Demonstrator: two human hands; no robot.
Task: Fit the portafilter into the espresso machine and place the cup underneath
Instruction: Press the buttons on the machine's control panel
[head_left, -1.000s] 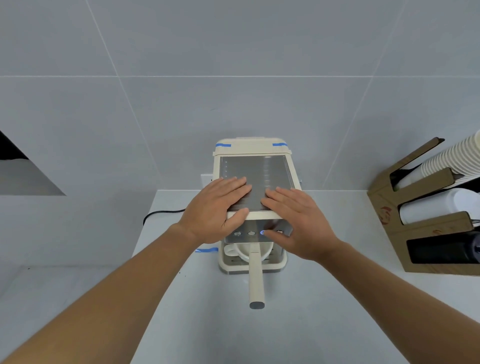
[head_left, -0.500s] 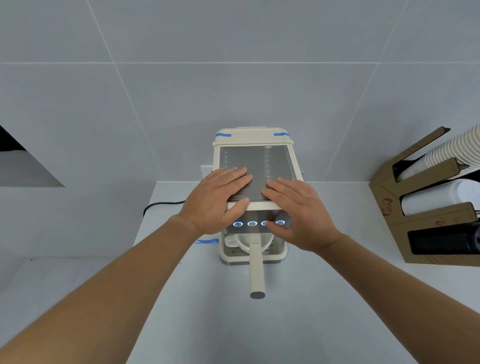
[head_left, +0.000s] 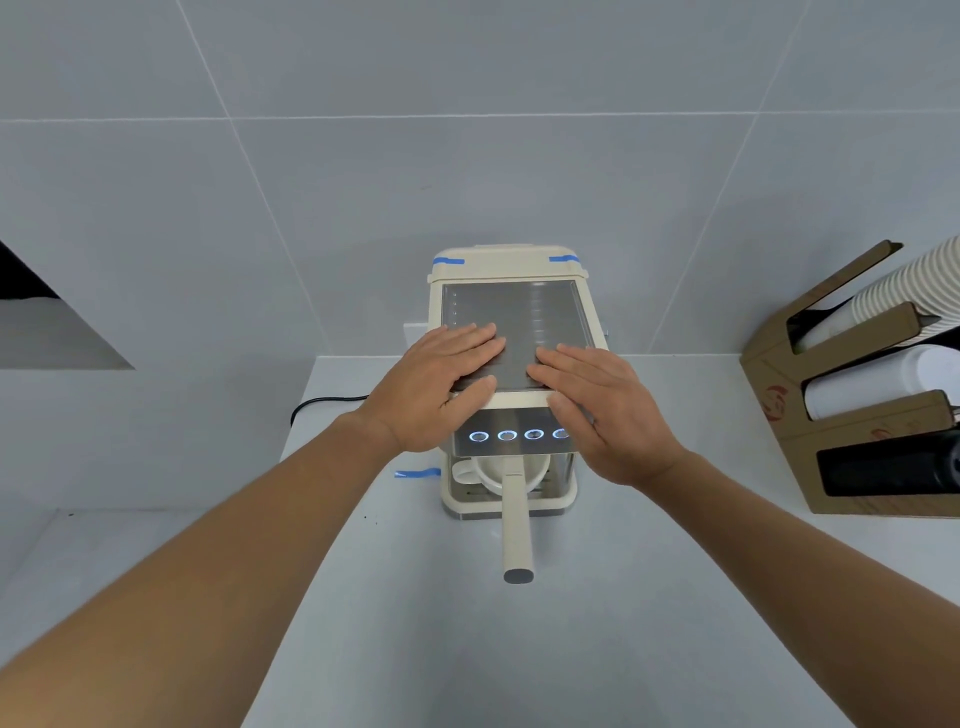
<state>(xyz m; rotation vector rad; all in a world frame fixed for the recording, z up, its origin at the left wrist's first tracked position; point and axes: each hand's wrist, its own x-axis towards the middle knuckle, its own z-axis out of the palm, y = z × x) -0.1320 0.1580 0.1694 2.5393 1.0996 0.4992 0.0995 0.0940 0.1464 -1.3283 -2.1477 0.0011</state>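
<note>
A cream espresso machine (head_left: 511, 270) with a grey metal top stands at the back of the white counter. Its front panel shows several lit ring buttons (head_left: 506, 435). The portafilter sits in the machine, its long cream handle (head_left: 515, 530) pointing straight toward me. Below it a white cup (head_left: 467, 472) stands on the drip tray, mostly hidden by the machine's front. My left hand (head_left: 441, 387) lies flat on the top's front left corner. My right hand (head_left: 602, 402) rests flat on the front right corner, its thumb over the button panel. Neither hand holds anything.
A cardboard holder (head_left: 852, 431) with stacks of paper cups and lids stands at the right. A black power cable (head_left: 322, 402) runs left behind the machine. Blue tape (head_left: 417, 473) marks the counter by the machine's left foot. The white counter (head_left: 415, 623) extends toward me.
The panel's ring buttons have all lit up; earlier only one glowed. My hands stay flat on the machine's top, and my view has tilted slightly upward.
</note>
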